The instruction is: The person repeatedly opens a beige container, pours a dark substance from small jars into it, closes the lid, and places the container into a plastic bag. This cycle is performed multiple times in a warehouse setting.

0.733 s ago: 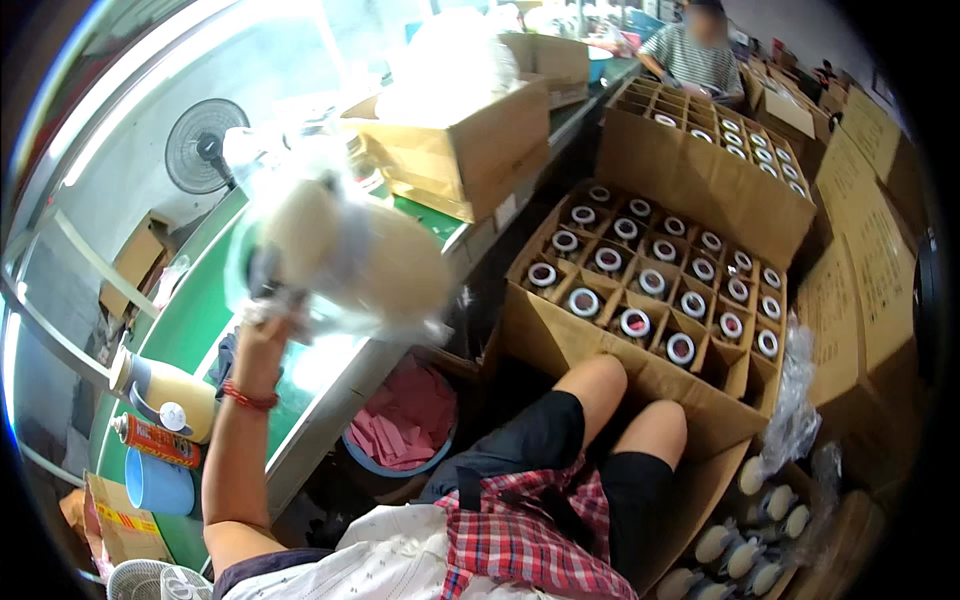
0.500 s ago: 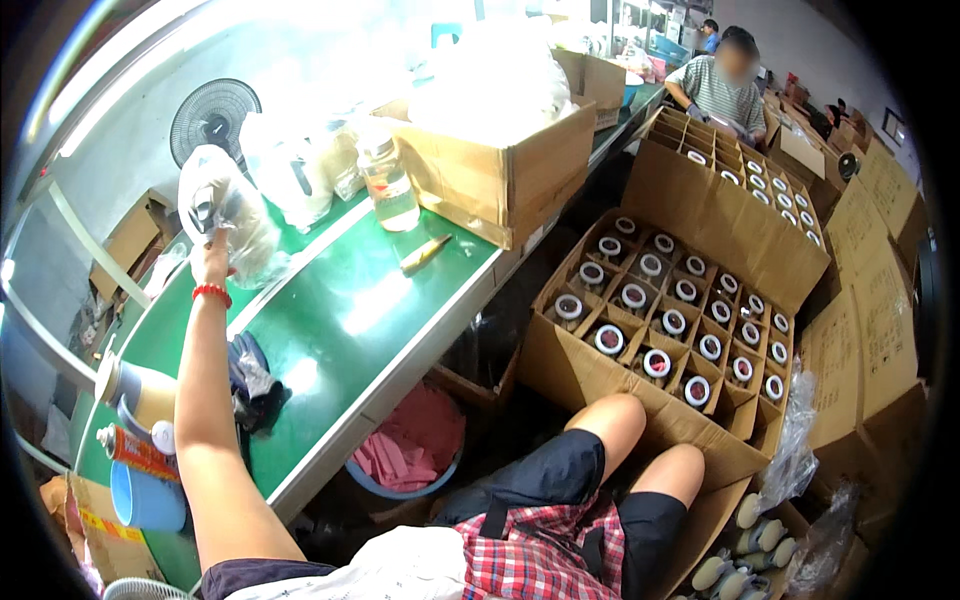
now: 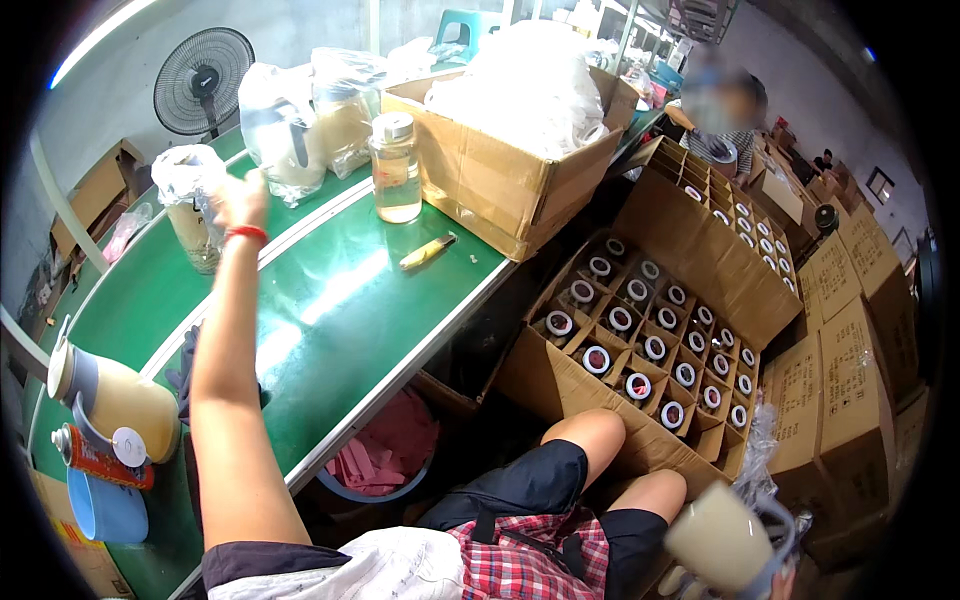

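Note:
My left hand (image 3: pixel 240 200) is stretched over the green conveyor belt (image 3: pixel 330 310), smeared by motion, so its fingers do not read clearly. Just left of it, a cream jug in a clear plastic bag (image 3: pixel 190 220) stands upright. Two more bagged jugs (image 3: pixel 285 140) stand farther back. At the lower right, my right hand (image 3: pixel 784 582) shows only in part, at the grey handle of a tilted cream jug (image 3: pixel 715 540), gripping it. Another cream jug with a grey handle (image 3: pixel 135 405) is on the belt near my left upper arm.
A divided carton (image 3: pixel 660 340) of white-ringed pieces stands before my knees. On the belt are a box of plastic bags (image 3: pixel 500 180), a liquid-filled jar (image 3: pixel 397 170), a yellow cutter (image 3: pixel 428 252), a spray can (image 3: pixel 100 460) and a blue cup (image 3: pixel 105 508). A co-worker (image 3: pixel 725 120) sits beyond.
The bagged jug that my left hand held now stands upright on the belt, and the hand has shifted right of it. My right hand has come into view with a jug.

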Tool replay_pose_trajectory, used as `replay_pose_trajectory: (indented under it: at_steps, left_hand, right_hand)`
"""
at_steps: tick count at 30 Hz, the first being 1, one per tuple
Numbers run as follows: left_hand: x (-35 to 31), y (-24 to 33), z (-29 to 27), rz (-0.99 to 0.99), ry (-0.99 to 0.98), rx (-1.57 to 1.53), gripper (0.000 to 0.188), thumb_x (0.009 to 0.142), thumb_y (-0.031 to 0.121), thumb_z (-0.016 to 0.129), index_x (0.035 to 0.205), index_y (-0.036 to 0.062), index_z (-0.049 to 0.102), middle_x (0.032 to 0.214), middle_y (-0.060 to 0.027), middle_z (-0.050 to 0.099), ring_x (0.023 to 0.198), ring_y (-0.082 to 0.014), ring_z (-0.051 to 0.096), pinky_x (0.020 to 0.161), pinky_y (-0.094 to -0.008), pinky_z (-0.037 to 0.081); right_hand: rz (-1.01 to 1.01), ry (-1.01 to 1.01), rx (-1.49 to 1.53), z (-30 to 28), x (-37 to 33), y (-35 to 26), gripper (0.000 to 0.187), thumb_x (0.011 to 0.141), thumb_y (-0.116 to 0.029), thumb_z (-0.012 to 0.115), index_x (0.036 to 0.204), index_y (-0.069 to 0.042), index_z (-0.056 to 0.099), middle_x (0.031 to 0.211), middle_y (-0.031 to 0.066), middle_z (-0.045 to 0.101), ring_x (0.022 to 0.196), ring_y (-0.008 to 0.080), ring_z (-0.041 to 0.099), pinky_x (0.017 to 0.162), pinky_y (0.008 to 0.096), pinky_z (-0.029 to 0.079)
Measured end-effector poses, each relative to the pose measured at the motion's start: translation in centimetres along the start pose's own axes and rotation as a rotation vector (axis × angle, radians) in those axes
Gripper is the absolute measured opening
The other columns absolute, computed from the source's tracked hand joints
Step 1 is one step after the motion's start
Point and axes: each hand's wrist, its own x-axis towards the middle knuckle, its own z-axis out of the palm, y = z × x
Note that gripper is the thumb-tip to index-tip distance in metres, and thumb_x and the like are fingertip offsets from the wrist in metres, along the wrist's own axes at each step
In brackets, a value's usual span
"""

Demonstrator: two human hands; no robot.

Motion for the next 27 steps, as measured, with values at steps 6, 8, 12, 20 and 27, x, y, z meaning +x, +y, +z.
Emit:
replay_pose_trajectory:
  at_steps: [6,8,12,20,27]
  left_hand:
    - [-31.2,12.4,-9.7,0.77,-1.342,-1.048,0.074,0.087,0.025,0.069,0.145,0.0003,0.031,0.149,-0.0244,0.033,0.138,-0.0355,0.033,0.116,-0.0415,0.025]
    - [-38.7,12.4,-10.2,0.913,-1.499,-1.304,0.071,0.091,0.029,0.065,0.145,0.0002,0.031,0.151,-0.0217,0.031,0.143,-0.0321,0.025,0.117,-0.0417,0.019]
    - [-45.4,12.5,-10.8,0.966,-1.787,-1.492,0.047,0.088,0.029,0.069,0.119,-0.0022,0.053,0.135,-0.0194,0.048,0.13,-0.0328,0.043,0.109,-0.0404,0.032]
    - [-53.5,17.4,-13.1,0.438,-2.215,-1.13,0.038,0.102,0.032,0.045,0.113,-0.0006,0.061,0.112,-0.0154,0.062,0.097,-0.0245,0.06,0.088,-0.0364,0.046]
    - [-57.0,18.6,-10.1,0.308,-2.428,-1.473,0.068,0.1,0.051,0.023,0.123,-0.0037,0.057,0.138,-0.0245,0.049,0.127,-0.0349,0.048,0.11,-0.0462,0.032]
  right_hand:
    - [-0.128,-0.289,1.021,25.7,11.6,-2.1,0.073,0.09,-0.065,0.041,0.136,-0.008,0.044,0.121,0.0167,0.061,0.096,0.0396,0.066,0.058,0.0557,0.059]
    - [-0.113,-0.741,1.141,31.2,11.1,-1.6,0.068,0.095,-0.058,0.04,0.137,-0.006,0.043,0.123,0.0181,0.06,0.104,0.0386,0.063,0.078,0.0499,0.057]
    - [-0.585,-0.047,0.11,33.0,10.8,1.5,0.052,0.097,-0.022,0.054,0.142,-0.001,0.037,0.138,0.0148,0.047,0.128,0.0278,0.046,0.103,0.0356,0.039]
    - [-0.914,-0.021,-0.25,25.6,11.4,-12.4,0.03,0.094,-0.023,0.052,0.11,-0.001,0.065,0.113,0.0194,0.065,0.105,0.0342,0.062,0.091,0.0408,0.047]
    - [-0.927,-0.273,0.114,24.7,14.9,-10.5,0.043,0.101,-0.036,0.04,0.125,-0.005,0.058,0.124,0.0153,0.061,0.12,0.027,0.054,0.102,0.0403,0.037]
